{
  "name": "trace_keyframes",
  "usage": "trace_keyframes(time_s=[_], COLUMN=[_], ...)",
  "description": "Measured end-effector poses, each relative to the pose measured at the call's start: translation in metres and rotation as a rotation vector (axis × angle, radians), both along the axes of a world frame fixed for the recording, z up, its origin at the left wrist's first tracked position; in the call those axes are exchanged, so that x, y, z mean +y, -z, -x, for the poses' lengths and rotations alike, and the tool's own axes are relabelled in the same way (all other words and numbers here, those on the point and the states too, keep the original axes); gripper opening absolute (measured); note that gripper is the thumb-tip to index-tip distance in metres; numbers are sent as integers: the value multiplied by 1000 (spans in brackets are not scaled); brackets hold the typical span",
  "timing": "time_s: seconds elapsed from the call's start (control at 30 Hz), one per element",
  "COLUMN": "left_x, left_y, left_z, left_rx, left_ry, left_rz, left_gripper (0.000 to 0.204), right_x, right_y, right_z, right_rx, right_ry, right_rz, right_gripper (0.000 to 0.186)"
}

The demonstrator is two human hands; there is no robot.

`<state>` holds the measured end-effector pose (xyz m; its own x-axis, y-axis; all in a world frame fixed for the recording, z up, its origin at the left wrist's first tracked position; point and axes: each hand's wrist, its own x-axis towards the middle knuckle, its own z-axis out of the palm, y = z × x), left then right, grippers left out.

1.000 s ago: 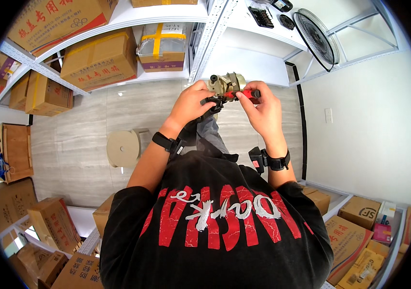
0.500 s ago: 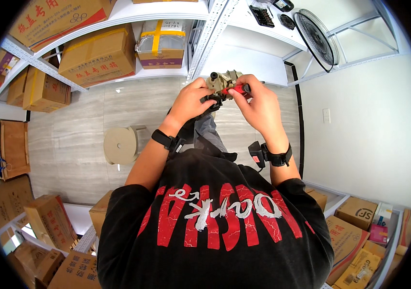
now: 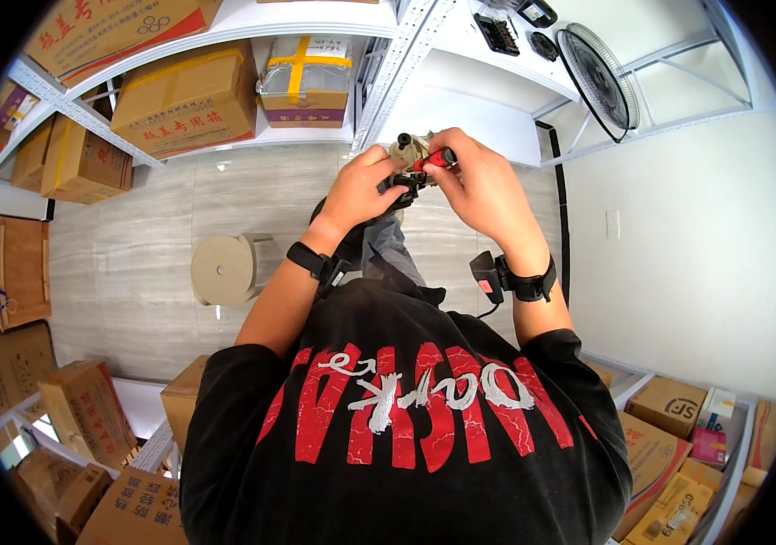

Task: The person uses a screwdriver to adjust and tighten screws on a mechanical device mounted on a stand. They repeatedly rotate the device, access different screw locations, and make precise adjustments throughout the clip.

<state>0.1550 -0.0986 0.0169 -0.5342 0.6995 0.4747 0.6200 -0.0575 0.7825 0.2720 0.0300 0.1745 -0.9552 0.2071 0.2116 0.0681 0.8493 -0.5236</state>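
Note:
Ahead of my body, at the upper middle, is a beige motor-like assembly (image 3: 403, 153) with a dark round shaft end on top. My left hand (image 3: 358, 193) is closed around its left side, thumb against a black part (image 3: 399, 192) below the beige body. My right hand (image 3: 486, 191) grips a short red-and-black screwdriver (image 3: 440, 160), its handle angled down and left toward the assembly. The tip is too small to make out, so I cannot tell whether it touches. My right hand hides the assembly's right side.
White shelves hold cardboard boxes (image 3: 190, 95) at upper left. On the upper right shelf sit a round black fan grille (image 3: 599, 77) and small black parts (image 3: 497, 34). A beige stool (image 3: 222, 271) stands to my left. More boxes (image 3: 667, 406) are at the lower right.
My right hand has shifted slightly and turned, with the fingers more curled over the screwdriver handle. The left hand keeps its hold on the assembly. The view has moved a little.

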Motion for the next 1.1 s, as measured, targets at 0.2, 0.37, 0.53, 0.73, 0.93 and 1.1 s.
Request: trace_keyframes(time_s=[0.2, 0.37, 0.53, 0.73, 0.93, 1.1], left_x=[1, 0, -1, -2, 0, 2], left_y=[9, 9, 11, 10, 10, 6], left_z=[4, 4, 4, 2, 2, 1], left_rx=[37, 5, -4, -43, -37, -43], left_ry=[11, 19, 13, 9, -1, -32], left_rz=[-28, -23, -26, -26, -43, -21], left_gripper=[31, 29, 30, 31, 30, 29], right_x=[0, 1, -1, -1, -6, -20], right_y=[0, -5, -9, -9, -12, -8], right_z=[-3, -3, -1, 0, 0, -2], right_rx=[7, -25, -62, -98, -96, -79], right_ry=[10, -45, -46, -36, -18, -19], right_rz=[-5, -21, -48, -58, -116, -215], right_gripper=[20, 19, 18, 18, 19, 17])
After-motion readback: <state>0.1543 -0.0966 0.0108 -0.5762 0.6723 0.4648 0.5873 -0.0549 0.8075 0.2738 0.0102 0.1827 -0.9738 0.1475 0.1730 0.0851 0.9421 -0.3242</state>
